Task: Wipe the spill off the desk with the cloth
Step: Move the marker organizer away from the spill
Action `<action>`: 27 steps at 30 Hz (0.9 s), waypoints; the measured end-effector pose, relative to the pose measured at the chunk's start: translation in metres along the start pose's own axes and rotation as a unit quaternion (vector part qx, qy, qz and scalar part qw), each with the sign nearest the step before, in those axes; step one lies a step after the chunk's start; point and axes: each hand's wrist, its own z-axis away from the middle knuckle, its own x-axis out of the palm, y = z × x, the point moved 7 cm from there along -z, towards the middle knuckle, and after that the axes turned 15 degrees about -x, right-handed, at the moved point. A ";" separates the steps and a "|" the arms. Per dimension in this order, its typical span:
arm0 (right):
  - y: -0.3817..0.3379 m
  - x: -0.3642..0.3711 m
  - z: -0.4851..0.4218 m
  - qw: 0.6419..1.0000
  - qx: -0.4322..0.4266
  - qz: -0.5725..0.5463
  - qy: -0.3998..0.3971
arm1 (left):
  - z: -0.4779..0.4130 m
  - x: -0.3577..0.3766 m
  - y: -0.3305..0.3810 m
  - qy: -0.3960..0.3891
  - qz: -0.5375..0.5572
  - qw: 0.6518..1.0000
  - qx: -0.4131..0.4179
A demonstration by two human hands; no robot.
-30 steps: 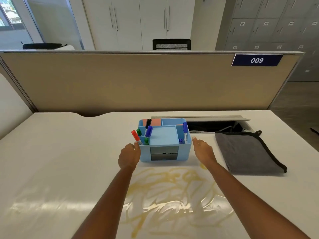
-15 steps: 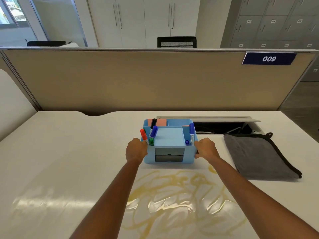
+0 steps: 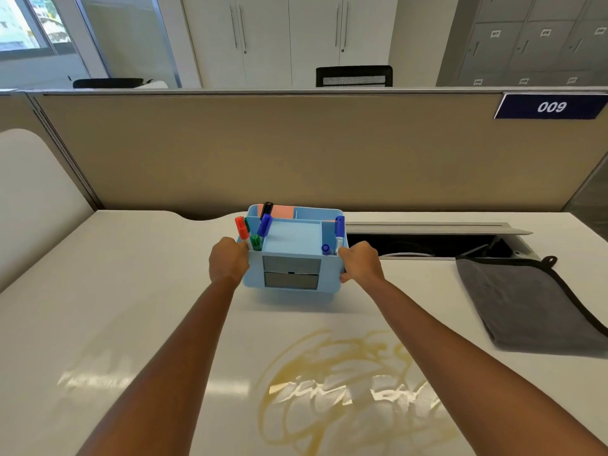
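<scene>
A yellowish, glossy spill (image 3: 348, 390) streaks the white desk (image 3: 131, 307) near me. A folded grey cloth with black trim (image 3: 526, 301) lies at the right, untouched. Both hands grip a light blue desk organizer (image 3: 292, 255) holding several markers. My left hand (image 3: 228, 260) clasps its left side and my right hand (image 3: 360, 264) its right side. The organizer is raised off the desk, tilted slightly, with a shadow beneath it, beyond the spill.
A beige partition (image 3: 296, 149) runs along the back of the desk. An open cable tray (image 3: 427, 245) with a raised lid sits behind the cloth. A curved white side panel (image 3: 29, 192) stands at the left.
My hands closed on the organizer's two sides and raised it off the desk, away from the spill. The cloth stayed where it was.
</scene>
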 end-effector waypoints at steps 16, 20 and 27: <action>-0.012 0.039 -0.045 0.999 -0.001 0.043 0.013 | -0.053 0.001 -0.006 -0.010 0.055 0.997 -0.043; -0.010 0.046 -0.048 0.999 0.000 0.041 0.013 | -0.065 0.003 -0.006 -0.007 0.085 0.995 -0.047; -0.007 0.048 -0.052 0.999 -0.005 0.045 0.011 | -0.072 0.016 -0.010 -0.007 0.019 0.998 -0.054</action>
